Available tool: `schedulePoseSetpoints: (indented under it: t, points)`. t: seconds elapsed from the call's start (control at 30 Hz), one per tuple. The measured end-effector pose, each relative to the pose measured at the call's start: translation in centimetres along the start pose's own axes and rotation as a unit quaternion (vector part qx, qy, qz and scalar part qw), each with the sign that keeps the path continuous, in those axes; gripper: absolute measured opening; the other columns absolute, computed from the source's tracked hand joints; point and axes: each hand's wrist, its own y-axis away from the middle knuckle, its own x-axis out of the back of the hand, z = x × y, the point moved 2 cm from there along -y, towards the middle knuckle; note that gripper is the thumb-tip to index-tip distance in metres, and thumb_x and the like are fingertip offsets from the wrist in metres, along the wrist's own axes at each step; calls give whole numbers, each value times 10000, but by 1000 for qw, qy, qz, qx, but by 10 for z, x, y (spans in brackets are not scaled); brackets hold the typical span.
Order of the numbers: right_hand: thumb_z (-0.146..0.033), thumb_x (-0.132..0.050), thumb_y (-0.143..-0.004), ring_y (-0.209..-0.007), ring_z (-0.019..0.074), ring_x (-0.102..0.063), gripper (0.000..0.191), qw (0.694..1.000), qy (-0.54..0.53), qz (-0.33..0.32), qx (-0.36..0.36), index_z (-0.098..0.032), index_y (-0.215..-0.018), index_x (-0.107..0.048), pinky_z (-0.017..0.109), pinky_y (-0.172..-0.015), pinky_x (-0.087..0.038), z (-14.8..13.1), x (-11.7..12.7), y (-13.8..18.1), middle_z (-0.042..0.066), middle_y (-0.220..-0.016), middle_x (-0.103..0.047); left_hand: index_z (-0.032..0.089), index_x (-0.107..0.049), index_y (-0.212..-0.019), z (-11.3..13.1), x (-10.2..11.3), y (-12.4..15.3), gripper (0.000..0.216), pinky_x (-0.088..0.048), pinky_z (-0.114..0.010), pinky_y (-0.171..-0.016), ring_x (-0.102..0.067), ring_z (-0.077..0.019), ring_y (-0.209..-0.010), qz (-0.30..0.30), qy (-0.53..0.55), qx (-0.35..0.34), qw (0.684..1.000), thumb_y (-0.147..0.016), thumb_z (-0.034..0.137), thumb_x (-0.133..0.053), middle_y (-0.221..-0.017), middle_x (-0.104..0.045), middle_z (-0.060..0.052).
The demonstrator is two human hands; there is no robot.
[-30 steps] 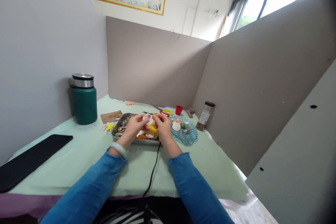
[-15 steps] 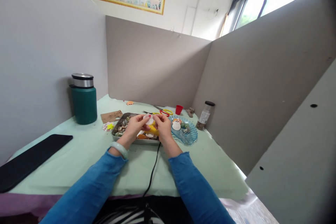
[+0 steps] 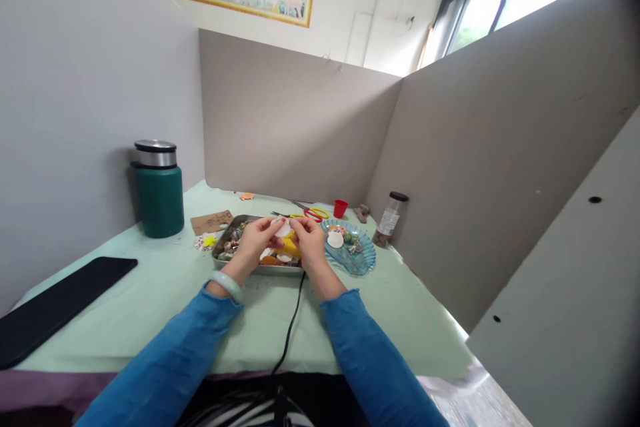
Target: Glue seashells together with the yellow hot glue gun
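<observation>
Evidently pinched a white piece [image 3: 283,229] between left hand [image 3: 257,240] and right hand [image 3: 310,239], with both clamped on its opposite sides. Had it lying inward from each, right of the left hand and left of the right, with neither clearly nearer. Could not make out a long axis with the outline partly covered. Saw a yellow thing [image 3: 290,247] just below the piece, between both hands, and a metal tray [image 3: 280,271] beneath them; found a blue plate [image 3: 371,258] just right of the right hand.
</observation>
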Motion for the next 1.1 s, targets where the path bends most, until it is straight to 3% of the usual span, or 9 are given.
schedulePoseSetpoints:
  t: [1.1]
  points:
    - [-384,-726,-637,-467,86,-385,248,1000,-8,-4,-7,-182,-732,-617,230,-460,-335,-3,0,2,-69,-540,-497,97,-718,-877,5,1,2,552,-485,-247,-490,-567,-141,-471,14,-13,-11,1000,-568,542,-823,-524,-601,-9]
